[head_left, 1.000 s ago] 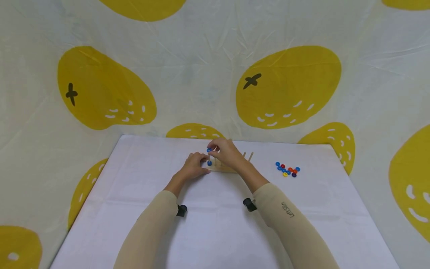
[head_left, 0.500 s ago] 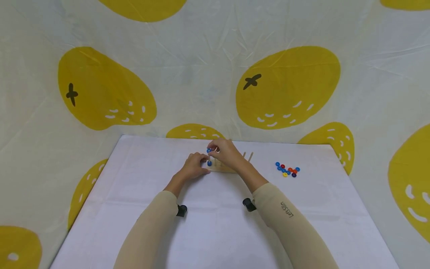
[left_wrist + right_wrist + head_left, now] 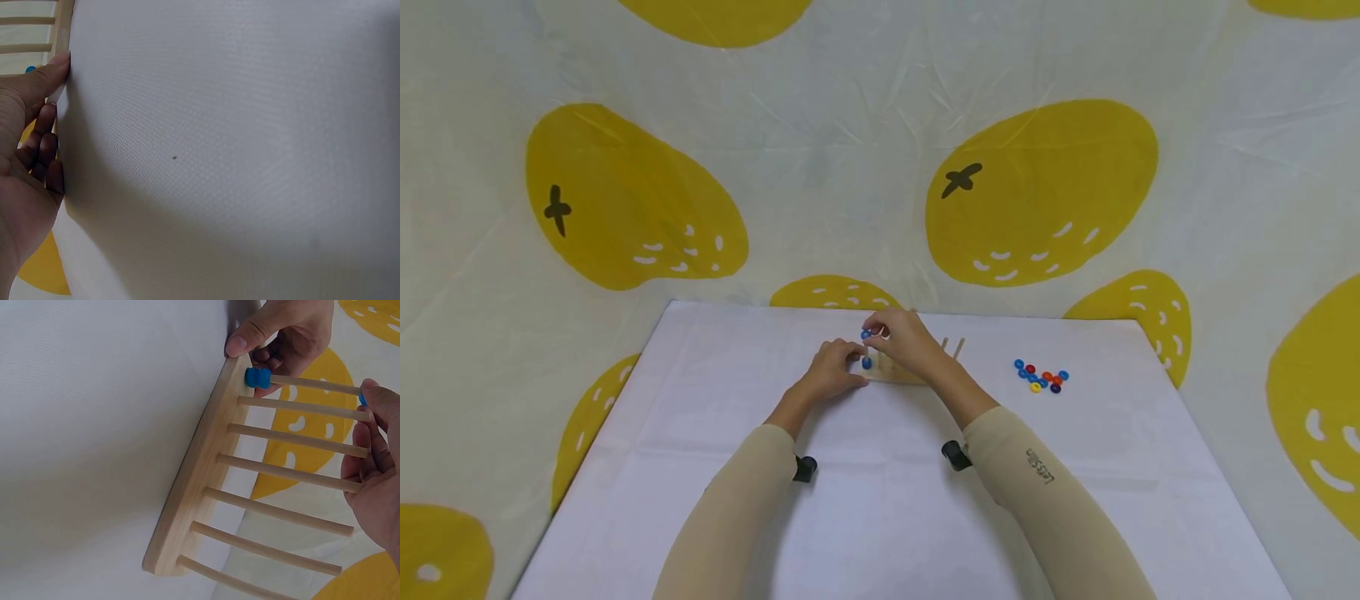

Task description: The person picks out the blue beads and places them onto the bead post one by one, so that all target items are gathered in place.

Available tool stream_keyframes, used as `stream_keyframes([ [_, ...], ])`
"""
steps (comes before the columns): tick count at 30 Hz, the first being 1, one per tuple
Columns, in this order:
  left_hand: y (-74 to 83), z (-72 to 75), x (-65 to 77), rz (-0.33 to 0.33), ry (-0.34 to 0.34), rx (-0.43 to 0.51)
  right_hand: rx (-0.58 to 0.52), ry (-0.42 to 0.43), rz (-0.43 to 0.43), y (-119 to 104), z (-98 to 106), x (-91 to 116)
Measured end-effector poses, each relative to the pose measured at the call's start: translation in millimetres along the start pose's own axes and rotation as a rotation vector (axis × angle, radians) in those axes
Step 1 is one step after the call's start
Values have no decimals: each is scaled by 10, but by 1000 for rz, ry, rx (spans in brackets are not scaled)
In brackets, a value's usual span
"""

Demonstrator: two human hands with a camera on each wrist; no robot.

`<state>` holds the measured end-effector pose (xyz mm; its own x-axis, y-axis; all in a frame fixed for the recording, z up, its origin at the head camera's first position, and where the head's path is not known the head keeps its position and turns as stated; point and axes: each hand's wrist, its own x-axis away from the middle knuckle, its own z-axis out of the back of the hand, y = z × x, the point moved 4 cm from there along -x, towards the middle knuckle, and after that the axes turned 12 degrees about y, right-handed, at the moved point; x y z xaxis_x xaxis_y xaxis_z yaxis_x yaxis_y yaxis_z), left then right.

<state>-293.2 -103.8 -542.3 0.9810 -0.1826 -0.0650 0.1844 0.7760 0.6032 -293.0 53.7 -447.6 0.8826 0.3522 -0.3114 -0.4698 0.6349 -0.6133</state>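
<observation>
A wooden peg rack has a long base and a row of several thin upright pegs. My left hand grips the left end of that base, thumb on the near side, other fingers curled at the far side. Low on the leftmost peg sit blue beads, seemingly two, against the base. At this same peg's tip, my right hand pinches another blue bead, mostly covered by the thumb in the right wrist view. Whether the peg passes through this bead is hidden. The other pegs in sight carry no beads.
Right of the rack, a loose cluster of beads lies on the white-covered table: blue, red, orange, yellow and dark ones. A cloth backdrop with large yellow fruit shapes hangs behind the table's far edge.
</observation>
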Motion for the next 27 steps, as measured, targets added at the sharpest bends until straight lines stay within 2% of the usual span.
stream_keyframes([
  [20,-18,-28,-17,-2,5,-5,-22,25,-29,3,52,18],
  [27,-37,-48,-13,8,7,-15,-19,65,0,-1,155,72],
])
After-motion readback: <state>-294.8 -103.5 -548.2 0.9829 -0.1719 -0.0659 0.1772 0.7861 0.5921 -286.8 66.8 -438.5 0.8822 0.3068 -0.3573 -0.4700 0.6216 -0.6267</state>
